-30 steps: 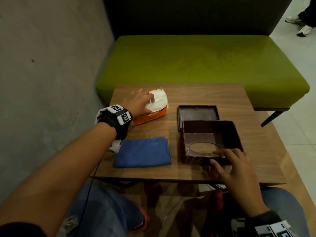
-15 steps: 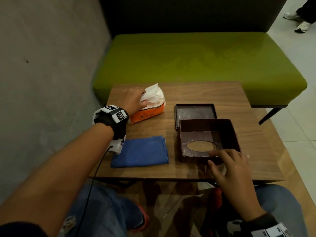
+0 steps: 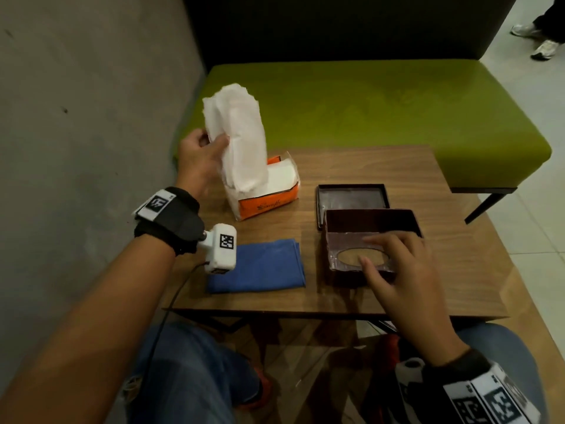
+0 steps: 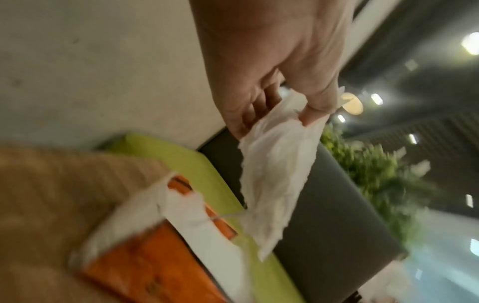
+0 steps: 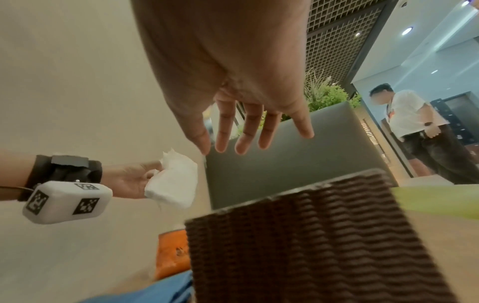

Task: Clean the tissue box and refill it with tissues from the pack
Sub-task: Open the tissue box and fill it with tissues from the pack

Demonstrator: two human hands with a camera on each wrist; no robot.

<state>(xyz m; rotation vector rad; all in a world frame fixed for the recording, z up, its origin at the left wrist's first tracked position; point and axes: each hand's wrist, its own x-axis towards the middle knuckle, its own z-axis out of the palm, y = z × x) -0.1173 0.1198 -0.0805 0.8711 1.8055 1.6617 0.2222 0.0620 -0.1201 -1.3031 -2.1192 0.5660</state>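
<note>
My left hand point(image 3: 201, 154) pinches a bunch of white tissues point(image 3: 241, 139) and holds it above the orange tissue pack point(image 3: 266, 191) at the table's back left. The left wrist view shows thumb and fingers point(image 4: 314, 110) pinching the tissues point(image 4: 274, 174) over the pack point(image 4: 145, 260). The dark brown tissue box point(image 3: 370, 240) lies upside down with its oval opening facing the table, and its flat lid point(image 3: 351, 200) lies behind it. My right hand point(image 3: 394, 258) hovers open over the box's near edge, fingers point(image 5: 246, 133) straight.
A folded blue cloth point(image 3: 260, 266) lies near the table's front left. The wooden table point(image 3: 458, 270) stands against a green bench point(image 3: 367, 111), with a concrete wall on the left. A person point(image 5: 412, 131) stands far right beyond the bench.
My left hand has risen from the pack, pulling a bunch of tissues up out of it. The right hand has shifted slightly forward over the box.
</note>
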